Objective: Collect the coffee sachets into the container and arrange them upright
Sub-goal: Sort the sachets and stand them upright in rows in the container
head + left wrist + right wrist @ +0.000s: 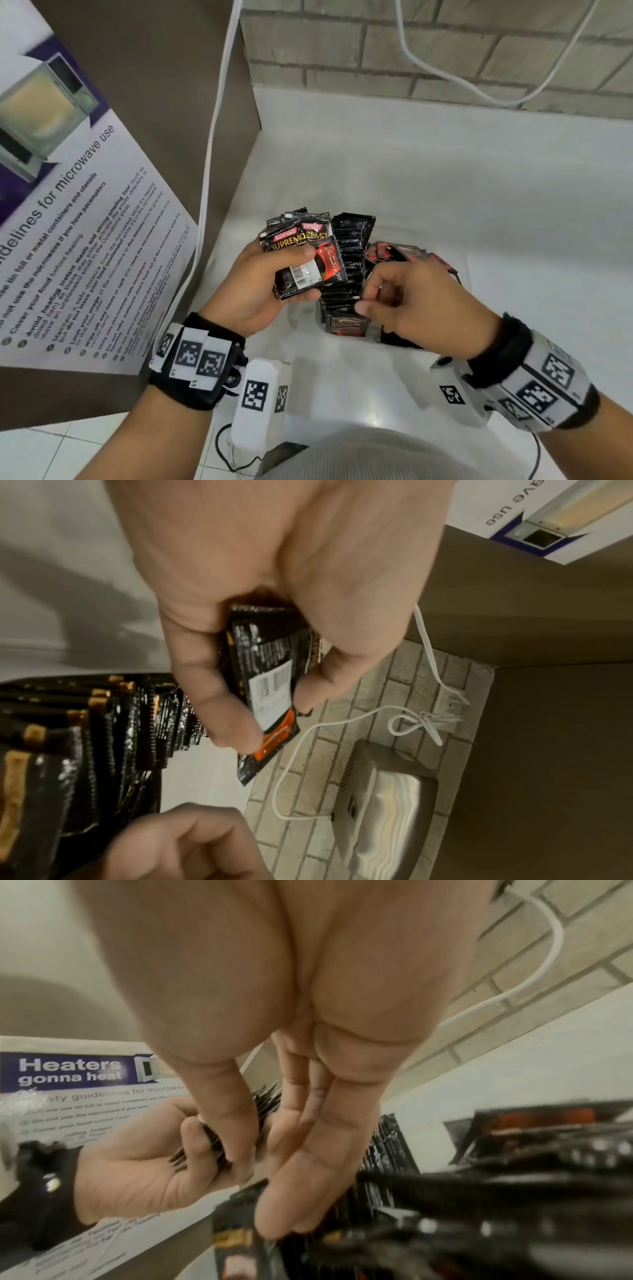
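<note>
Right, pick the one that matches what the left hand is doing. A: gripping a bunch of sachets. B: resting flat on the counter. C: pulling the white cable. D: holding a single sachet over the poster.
A: the left hand grips a fanned bunch of sachets, thumb across the front, above the row of sachets standing in the container; the left wrist view shows its fingers curled round them.

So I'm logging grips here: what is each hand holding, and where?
The left hand grips a bunch of sachets by their lower ends. The right hand holds nothing.
</note>
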{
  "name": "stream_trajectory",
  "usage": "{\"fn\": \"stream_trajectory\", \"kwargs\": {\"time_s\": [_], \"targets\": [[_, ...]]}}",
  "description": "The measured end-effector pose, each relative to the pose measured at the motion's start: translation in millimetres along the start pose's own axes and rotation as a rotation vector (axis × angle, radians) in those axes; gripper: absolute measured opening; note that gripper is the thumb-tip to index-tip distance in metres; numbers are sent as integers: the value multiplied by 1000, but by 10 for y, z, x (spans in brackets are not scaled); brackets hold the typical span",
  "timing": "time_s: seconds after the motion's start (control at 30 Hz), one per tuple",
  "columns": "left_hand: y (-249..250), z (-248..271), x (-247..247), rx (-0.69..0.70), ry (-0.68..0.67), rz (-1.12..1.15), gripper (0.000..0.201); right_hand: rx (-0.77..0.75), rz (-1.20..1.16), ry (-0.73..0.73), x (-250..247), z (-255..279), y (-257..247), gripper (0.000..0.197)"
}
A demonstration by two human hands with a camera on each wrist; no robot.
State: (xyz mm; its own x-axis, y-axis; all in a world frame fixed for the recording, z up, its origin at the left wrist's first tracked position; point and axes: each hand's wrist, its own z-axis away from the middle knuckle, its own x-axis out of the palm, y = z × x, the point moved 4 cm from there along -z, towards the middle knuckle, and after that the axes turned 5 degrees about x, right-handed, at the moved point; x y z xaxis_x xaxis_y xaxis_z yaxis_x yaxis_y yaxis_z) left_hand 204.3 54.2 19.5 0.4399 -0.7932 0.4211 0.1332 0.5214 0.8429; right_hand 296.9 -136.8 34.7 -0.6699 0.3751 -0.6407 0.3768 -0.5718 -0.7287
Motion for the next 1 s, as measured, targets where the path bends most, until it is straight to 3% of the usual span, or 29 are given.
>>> {"fn": "stream_trajectory", "kwargs": {"time_s": [0.17,0.37,0.53,0.73,0.9,1.0], "targets": [[-31,21,73,-28,-53,68,50,-46,-177,178,-209,-20,-144,21],[-68,57,214,41,-112,-54,65,-82,-387,185,-188,-65,-269,7],[-69,112,288,110,-151,-164,67,-79,-468,218,-202,-54,-309,22],[-68,117,323,127,-117,-165,66,-38,-516,216,-232,-102,-273,55],[-8,110,200,30,-19,-72,54,-63,-490,266,-394,-117,-224,37],[11,113,189,-17,-16,-15,46,-168,-595,306,-523,-37,-308,20]]}}
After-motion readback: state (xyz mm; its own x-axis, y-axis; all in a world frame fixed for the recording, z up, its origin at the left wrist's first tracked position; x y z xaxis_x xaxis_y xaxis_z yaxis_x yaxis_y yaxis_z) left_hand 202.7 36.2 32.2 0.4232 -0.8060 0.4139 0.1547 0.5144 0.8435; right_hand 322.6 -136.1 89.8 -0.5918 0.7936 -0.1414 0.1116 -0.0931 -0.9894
